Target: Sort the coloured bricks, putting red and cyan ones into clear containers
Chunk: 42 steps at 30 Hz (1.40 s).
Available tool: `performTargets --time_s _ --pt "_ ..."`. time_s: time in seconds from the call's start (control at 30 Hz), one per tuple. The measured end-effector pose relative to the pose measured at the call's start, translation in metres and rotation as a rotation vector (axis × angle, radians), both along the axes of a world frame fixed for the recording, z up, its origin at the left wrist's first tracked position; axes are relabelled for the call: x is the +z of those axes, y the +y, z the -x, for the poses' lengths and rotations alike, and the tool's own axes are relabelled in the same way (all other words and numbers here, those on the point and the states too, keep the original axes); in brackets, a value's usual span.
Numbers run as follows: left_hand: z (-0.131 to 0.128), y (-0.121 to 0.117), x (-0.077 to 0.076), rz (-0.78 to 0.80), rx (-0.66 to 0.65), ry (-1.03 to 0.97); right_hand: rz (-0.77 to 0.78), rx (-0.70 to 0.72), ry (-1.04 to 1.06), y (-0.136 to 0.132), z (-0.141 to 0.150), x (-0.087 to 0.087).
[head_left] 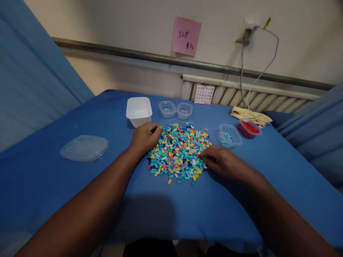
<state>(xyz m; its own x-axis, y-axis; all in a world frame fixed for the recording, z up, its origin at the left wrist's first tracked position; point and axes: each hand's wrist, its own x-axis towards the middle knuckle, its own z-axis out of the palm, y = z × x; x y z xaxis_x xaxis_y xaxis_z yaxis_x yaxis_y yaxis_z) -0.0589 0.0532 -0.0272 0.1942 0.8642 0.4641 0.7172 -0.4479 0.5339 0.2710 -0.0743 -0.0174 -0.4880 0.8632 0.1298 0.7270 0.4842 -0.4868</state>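
Observation:
A wide heap of small toy building bricks [179, 153] in turquoise, yellow, pink, white and dark blue lies loose on the blue cloth. My left hand [146, 136] rests against the heap's upper left edge, fingers curled and thumb alongside; whatever may be inside is hidden. On the right side, my right hand [222, 160] reaches in with bent fingers and thumb drawn together at the bricks. Anything pinched at its fingertips is too small to make out. Behind it, a clear tub [234, 137] holds light blue bricks, and another clear tub [246, 132] holds red ones.
A white plastic bin [139, 112] stands behind my left hand. Two clear tubs [167, 110] [184, 111] sit at the back. Stacked clear lids [85, 148] lie left. A yellow cloth [250, 116], a radiator [225, 93] and a hanging cable [242, 75] are at the back right.

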Motion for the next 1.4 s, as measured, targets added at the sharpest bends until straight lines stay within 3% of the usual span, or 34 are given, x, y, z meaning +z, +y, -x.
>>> performTargets --time_s 0.23,0.47,0.6,0.77,0.93,1.03,1.17,1.3,1.4 --pt "0.0 0.0 0.001 0.008 -0.01 0.0 -0.002 -0.069 -0.05 0.001 0.007 0.003" --pt "0.0 -0.001 0.0 -0.008 -0.012 -0.002 0.049 -0.148 0.236 -0.001 0.008 0.0" --pt "-0.001 -0.003 0.002 -0.011 -0.012 -0.002 -0.128 -0.254 0.305 -0.002 -0.006 0.006" --pt "-0.001 -0.003 0.005 0.017 0.005 0.006 -0.459 -0.468 0.2 0.009 -0.041 0.008" --pt "0.001 -0.001 0.005 0.018 -0.005 0.021 -0.537 -0.595 0.036 0.025 -0.072 -0.008" --pt "0.001 -0.001 0.005 0.011 -0.004 0.013 -0.558 -0.58 0.014 0.028 -0.077 -0.011" --pt "0.0 -0.001 0.007 0.003 -0.015 0.005 -0.563 -0.471 0.095 0.017 -0.062 -0.001" --pt "0.001 -0.001 0.007 0.006 -0.007 -0.004 -0.231 -0.184 0.061 0.001 -0.034 0.005" --pt "0.001 0.0 0.006 0.004 0.005 -0.006 -0.06 -0.109 -0.041 -0.004 -0.022 0.001"
